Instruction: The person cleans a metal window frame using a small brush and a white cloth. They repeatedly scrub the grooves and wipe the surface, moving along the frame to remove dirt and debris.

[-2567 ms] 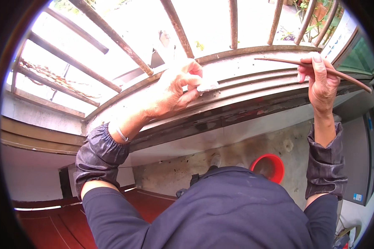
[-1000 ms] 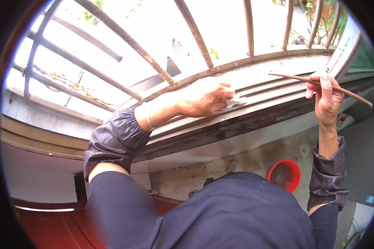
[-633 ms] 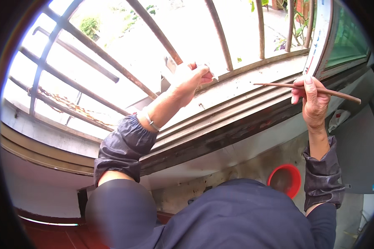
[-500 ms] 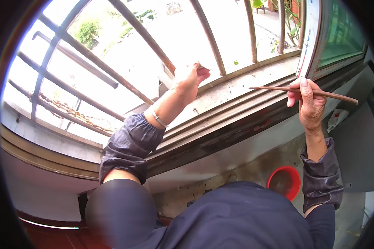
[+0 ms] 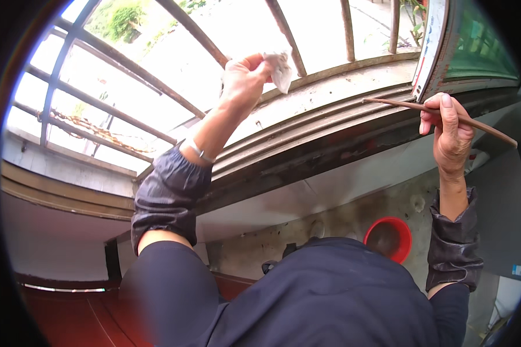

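Between the thumb and fingers of my left hand [image 5: 244, 81] is a crumpled, whitish tissue [image 5: 280, 70] with dark smudges. That hand is raised over the window sill [image 5: 330, 87], close to the rusty bars. My right hand [image 5: 450, 127] pinches a thin brown wooden stick [image 5: 474, 122] around its middle. The stick's tapered tip points left over the grooved window track [image 5: 307, 130], and its thicker end sticks out to the right. Whether the tip touches the track I cannot tell. Dark sleeve covers sit on both forearms.
Vertical metal bars [image 5: 283, 34] stand beyond the sill. An open window sash with green glass [image 5: 483, 49] is at the upper right. Below, a red bucket [image 5: 404, 240] stands on the stained floor. A grey panel [image 5: 503, 220] rises on the right. Twisted wire [image 5: 92, 139] hangs on the left bars.
My left hand has moved up and slightly left, and the tissue in it now shows clearly. The right hand with the stick has shifted a little right. The whole view has tilted slightly.
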`<move>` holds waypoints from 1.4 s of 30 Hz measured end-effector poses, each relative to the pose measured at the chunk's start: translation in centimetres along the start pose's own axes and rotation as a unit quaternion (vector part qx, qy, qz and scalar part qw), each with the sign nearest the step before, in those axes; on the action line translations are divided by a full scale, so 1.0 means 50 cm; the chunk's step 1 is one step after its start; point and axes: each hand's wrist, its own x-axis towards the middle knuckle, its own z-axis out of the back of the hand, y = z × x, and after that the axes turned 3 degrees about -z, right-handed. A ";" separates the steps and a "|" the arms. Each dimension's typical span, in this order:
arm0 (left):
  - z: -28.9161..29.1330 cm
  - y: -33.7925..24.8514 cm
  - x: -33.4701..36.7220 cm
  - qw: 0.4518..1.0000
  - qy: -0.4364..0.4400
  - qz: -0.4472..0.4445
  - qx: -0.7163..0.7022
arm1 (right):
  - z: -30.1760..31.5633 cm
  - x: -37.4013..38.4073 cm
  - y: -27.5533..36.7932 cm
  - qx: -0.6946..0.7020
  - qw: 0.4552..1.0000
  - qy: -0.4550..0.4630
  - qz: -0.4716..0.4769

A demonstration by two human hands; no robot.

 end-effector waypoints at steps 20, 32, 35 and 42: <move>0.121 0.054 -0.176 0.976 0.081 -0.051 0.195 | -0.294 -0.011 0.032 -0.026 0.960 0.270 -0.067; 0.118 -0.002 -0.165 0.979 0.165 0.109 -0.041 | -0.283 -0.011 0.094 -0.098 0.973 0.209 -0.032; 0.101 -0.008 -0.153 0.971 0.202 0.119 -0.041 | -0.264 -0.005 0.088 -0.136 0.966 0.216 -0.038; 0.112 0.019 -0.156 0.953 0.178 -0.097 0.226 | -0.260 -0.015 0.078 -0.179 0.957 0.211 -0.084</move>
